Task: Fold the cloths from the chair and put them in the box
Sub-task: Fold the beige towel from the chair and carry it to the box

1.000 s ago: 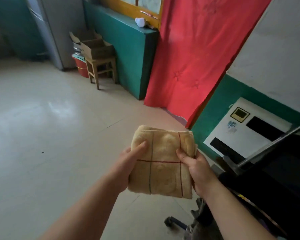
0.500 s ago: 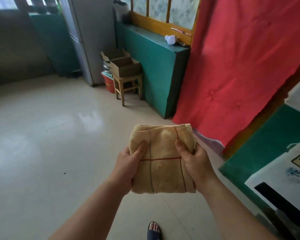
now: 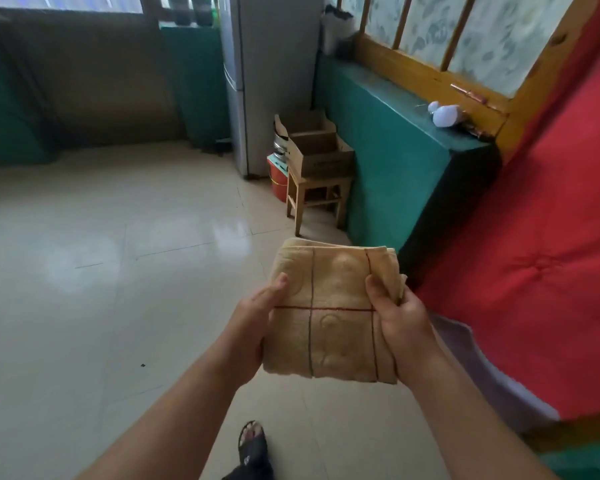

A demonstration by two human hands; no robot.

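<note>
One folded cloth (image 3: 329,313), two hands, left (image 3: 253,327) and right (image 3: 400,323), two cardboard boxes (image 3: 321,155), one stool (image 3: 317,197), one red bucket (image 3: 278,180), one fridge (image 3: 271,74)

terry cloth (image 3: 329,313), glossy tiles (image 3: 118,271), cardboard box (image 3: 321,154)

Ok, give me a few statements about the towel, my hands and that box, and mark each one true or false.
1. Both the left hand and the right hand hold the folded towel. True.
2. The towel lies in the cardboard box. False: it is held in the air, apart from the box.
3. The box sits on a wooden stool. True.
4. The towel is plain blue. False: it is tan with dark lines.
</note>
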